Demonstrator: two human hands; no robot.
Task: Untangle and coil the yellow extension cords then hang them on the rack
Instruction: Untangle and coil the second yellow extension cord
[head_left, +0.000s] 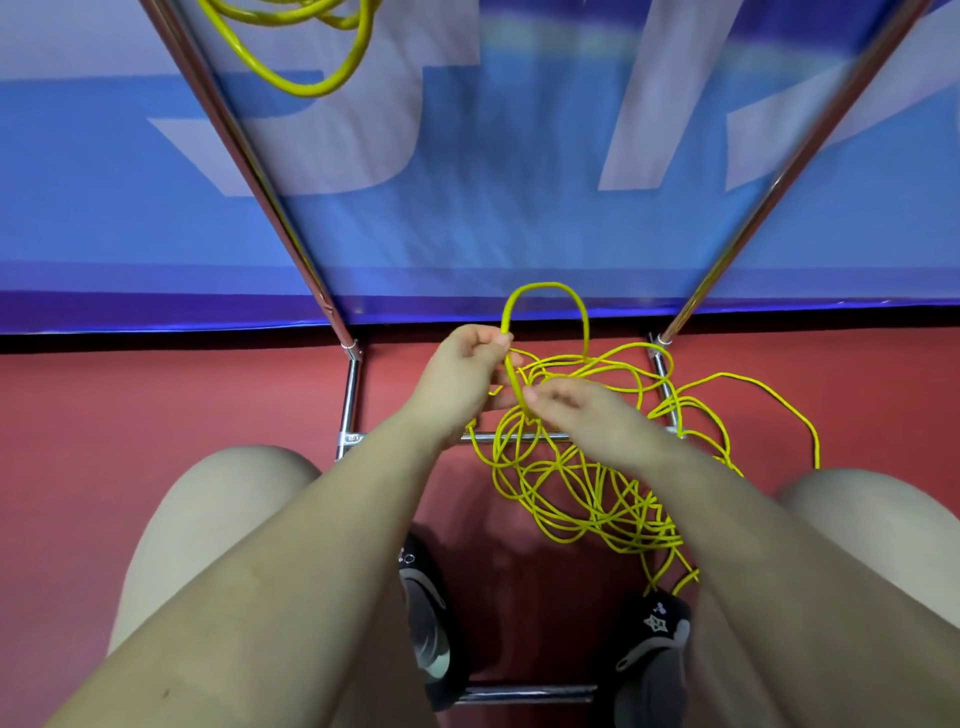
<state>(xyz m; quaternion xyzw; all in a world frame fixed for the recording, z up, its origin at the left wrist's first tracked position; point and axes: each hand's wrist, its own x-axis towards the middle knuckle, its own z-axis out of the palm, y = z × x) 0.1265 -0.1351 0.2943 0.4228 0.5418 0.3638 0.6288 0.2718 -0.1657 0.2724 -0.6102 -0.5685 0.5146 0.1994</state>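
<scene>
Head camera looks down on the left hand (462, 371), fingers curled round a doubled strand of thin, round yellow cord (582, 483), pinching the base of a smooth oval loop (545, 306) that stands up beyond the knuckles. Just beside it, the right hand (576, 410) pinches the same strand lower down. Right of and below both hands the cord sprawls in a loose tangle over matte red floor (156, 405) and the rack (353, 395) with its shiny chrome tubes. Far above the left hand, a coiled cord (311, 62) hangs.
</scene>
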